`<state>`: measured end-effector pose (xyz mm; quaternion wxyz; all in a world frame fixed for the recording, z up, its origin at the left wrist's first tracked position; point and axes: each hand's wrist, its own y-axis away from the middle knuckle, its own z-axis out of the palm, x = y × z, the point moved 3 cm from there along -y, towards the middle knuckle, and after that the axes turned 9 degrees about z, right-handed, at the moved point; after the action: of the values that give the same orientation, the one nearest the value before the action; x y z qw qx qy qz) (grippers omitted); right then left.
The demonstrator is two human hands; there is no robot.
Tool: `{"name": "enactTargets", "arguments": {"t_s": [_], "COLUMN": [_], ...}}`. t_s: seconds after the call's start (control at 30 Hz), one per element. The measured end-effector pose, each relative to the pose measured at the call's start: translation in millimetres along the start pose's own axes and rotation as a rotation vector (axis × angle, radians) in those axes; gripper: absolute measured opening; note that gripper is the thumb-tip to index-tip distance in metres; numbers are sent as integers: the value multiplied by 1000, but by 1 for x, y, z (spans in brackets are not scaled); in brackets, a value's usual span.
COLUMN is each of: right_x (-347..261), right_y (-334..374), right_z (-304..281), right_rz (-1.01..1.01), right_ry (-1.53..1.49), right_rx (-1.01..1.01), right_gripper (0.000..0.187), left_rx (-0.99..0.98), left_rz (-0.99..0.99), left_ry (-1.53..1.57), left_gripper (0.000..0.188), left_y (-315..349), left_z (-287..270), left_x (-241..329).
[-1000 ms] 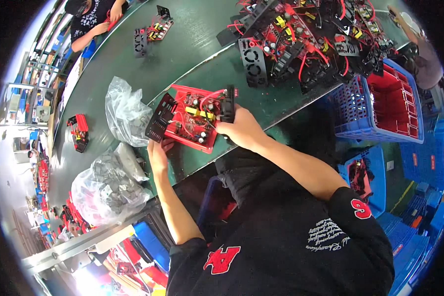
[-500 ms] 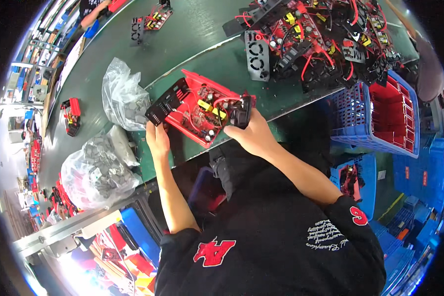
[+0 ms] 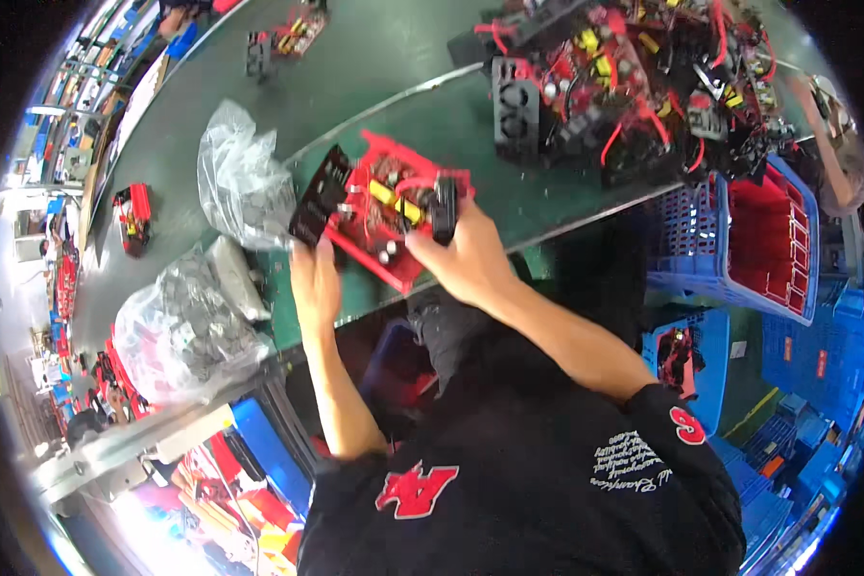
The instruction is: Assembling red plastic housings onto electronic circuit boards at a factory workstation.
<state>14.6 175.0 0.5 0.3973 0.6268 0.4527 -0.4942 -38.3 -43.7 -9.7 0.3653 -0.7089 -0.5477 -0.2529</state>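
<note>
- Green bench [image 3: 538, 200]; piled units [image 3: 634, 106] far right, bags [image 3: 245, 182] on the left.
- Step, my read: handling an open red case [image 3: 374, 261], board face up, with black left panel [image 3: 321, 197] and right panel [image 3: 445, 208] at its ends.
- Right hand [image 3: 470, 257]: closed round right panel, thumb over near side; fingers partly hidden.
- Left hand [image 3: 314, 285]: fingertips at left panel's near edge; blurred, can't tell if pinched.
- Case sits between hands, above bench's near edge.
- Next move probably calls for steadying both ends.
</note>
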Motion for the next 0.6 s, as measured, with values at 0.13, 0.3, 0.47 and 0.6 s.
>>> {"name": "enactTargets", "arguments": {"t_s": [0.13,0.3,0.47,0.6], "right_x": [8,-2,-37,-98], "right_y": [0,-10,-29,-32], "right_z": [2,-21,-63,-76], "right_rz": [-111,-173,-178,-116], "right_ry": [89,456,330,176], "right_rx": [-63,-88,-31,-127], "right_gripper": [55,76,68,62], "left_rx": [-381,-262,0,-72], "left_rz": [-719,-685,-649,-688], "left_ry": [374,439,556,621], "left_gripper": [43,35,37,37], "left_y": [30,15,-19,-94], "left_z": [15,35,53,53], "left_x": [49,25,32,43]}}
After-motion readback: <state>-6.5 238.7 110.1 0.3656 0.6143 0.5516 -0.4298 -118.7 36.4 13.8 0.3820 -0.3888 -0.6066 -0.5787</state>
